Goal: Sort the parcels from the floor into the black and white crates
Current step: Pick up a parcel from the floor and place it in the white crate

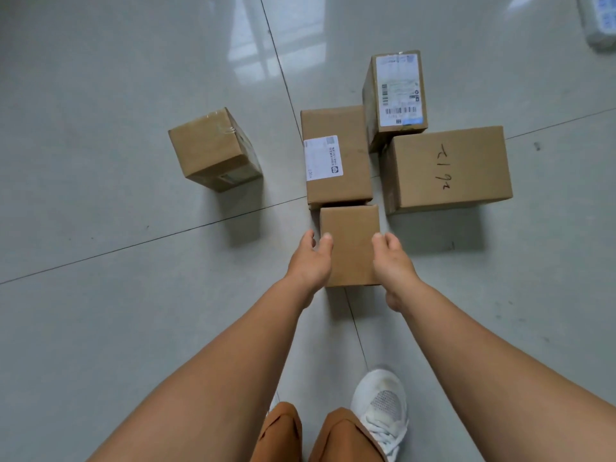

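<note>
A small plain cardboard box [350, 241] sits between my hands, just in front of my feet. My left hand [310, 258] grips its left side, with the thumb lying over the top edge. My right hand [391, 258] grips its right side, with fingers curled under it. Behind it on the floor lie a box with a white label [350, 128], a tall box with a barcode label [370, 95] and a large box with handwriting [446, 168]. A taped box [210, 148] stands apart at the left. No crate is in view.
The floor is glossy grey tile [133, 278] with dark joints. A white wrapped parcel [600, 21] shows at the top right corner. My white shoe [380, 408] and brown trouser legs are at the bottom centre.
</note>
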A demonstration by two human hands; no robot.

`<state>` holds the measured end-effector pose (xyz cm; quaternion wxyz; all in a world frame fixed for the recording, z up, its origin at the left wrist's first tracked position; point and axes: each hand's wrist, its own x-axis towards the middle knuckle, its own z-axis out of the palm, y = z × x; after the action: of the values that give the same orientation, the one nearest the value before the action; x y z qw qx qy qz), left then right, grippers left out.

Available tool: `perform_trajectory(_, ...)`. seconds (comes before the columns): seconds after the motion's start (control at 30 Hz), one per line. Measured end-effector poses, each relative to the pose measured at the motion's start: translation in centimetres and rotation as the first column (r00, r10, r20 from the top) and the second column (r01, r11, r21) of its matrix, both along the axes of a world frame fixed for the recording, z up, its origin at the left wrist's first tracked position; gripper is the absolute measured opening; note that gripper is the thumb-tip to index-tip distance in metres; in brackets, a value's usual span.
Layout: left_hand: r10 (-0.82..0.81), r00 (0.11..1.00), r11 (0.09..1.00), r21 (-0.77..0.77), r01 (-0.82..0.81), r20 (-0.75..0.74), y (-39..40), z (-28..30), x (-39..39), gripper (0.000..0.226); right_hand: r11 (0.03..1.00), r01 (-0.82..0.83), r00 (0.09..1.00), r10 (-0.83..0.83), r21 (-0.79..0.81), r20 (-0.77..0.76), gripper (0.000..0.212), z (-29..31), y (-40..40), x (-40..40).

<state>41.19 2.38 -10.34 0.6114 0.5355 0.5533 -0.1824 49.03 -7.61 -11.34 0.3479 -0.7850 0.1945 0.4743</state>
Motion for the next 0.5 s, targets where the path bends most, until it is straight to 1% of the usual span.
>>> perform_trajectory(0.1,-0.002,1.000,0.999,-0.036,0.002,0.006,0.1,-2.0,0.3,0.060,1.000,0.008,1.000,-0.008,-0.007,0.011,0.055,-1.9,0.3,0.4)
perform_trajectory(0.23,0.012,0.999,0.998,-0.059,-0.010,0.040,0.2,-1.8,0.4,0.044,0.999,0.031,0.999,-0.032,0.033,0.027,0.054,-1.6,0.7,0.1)
perform_trajectory(0.3,0.058,0.997,0.997,-0.051,-0.056,0.041,0.3,-0.6,0.0,0.049,0.996,0.066,0.997,-0.068,0.056,0.027,0.051,0.2,0.7,-0.3)
perform_trajectory(0.37,0.104,0.993,0.994,-0.051,-0.102,0.049,0.3,1.0,-0.4,0.049,0.992,0.102,0.994,-0.103,0.070,0.021,0.042,2.1,0.4,-0.7)
perform_trajectory(0.4,0.150,0.988,0.987,-0.057,-0.147,0.045,0.4,2.3,-0.5,0.047,0.990,0.120,0.993,-0.121,0.074,0.011,0.040,3.5,0.4,-0.9)
perform_trajectory(0.5,0.306,0.952,0.948,-0.089,-0.305,-0.009,0.8,7.8,-0.9,0.046,0.977,0.196,0.980,-0.198,0.088,0.008,0.039,9.0,0.5,-1.5)
